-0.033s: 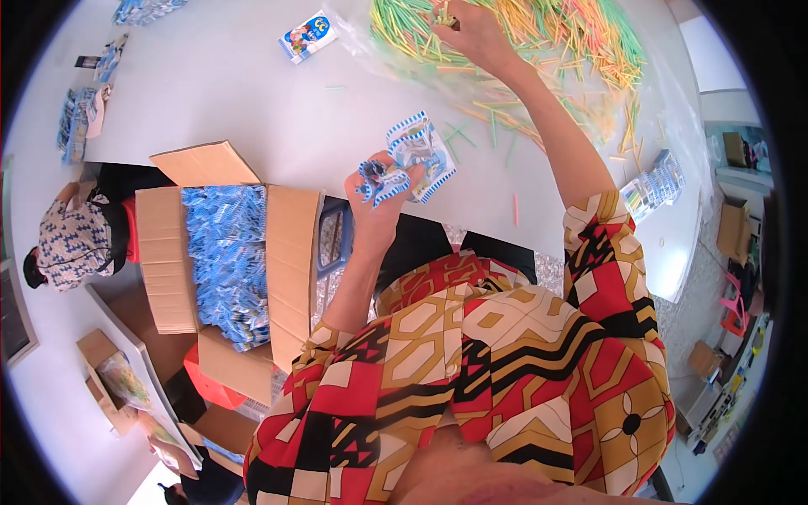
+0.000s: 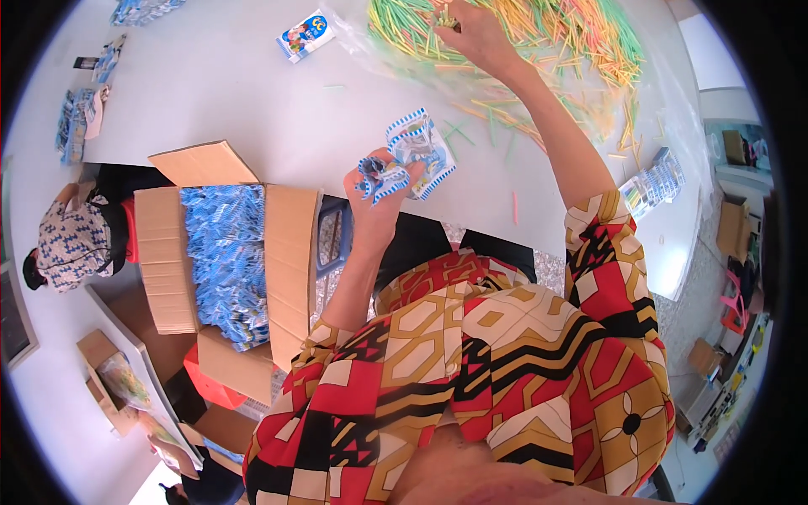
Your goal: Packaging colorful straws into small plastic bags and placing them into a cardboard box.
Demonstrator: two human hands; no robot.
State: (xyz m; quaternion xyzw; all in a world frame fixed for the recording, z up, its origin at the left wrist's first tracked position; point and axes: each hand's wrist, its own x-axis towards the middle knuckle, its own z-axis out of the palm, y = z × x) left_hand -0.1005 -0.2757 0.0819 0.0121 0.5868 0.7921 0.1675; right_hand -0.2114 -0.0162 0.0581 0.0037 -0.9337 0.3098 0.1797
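Observation:
My left hand (image 2: 376,189) is closed around a clear plastic packet (image 2: 432,160) with blue-and-white striped edges, held over the near edge of the table. Part of the packet bunches up beside my thumb. At the far side, my right hand (image 2: 480,38) pinches a few thin straw-like sticks, whose cut ends show at the fingertips. Under and around it spreads a large heap of green, yellow, orange and pink sticks (image 2: 589,42), lying on a clear plastic sheet.
An open cardboard box (image 2: 290,269) full of blue packets (image 2: 223,252) stands to my left. A blue-and-white carton (image 2: 305,36) lies on the table (image 2: 210,93), and a stack of packets (image 2: 655,183) sits at the right. Another person (image 2: 80,240) is at the far left.

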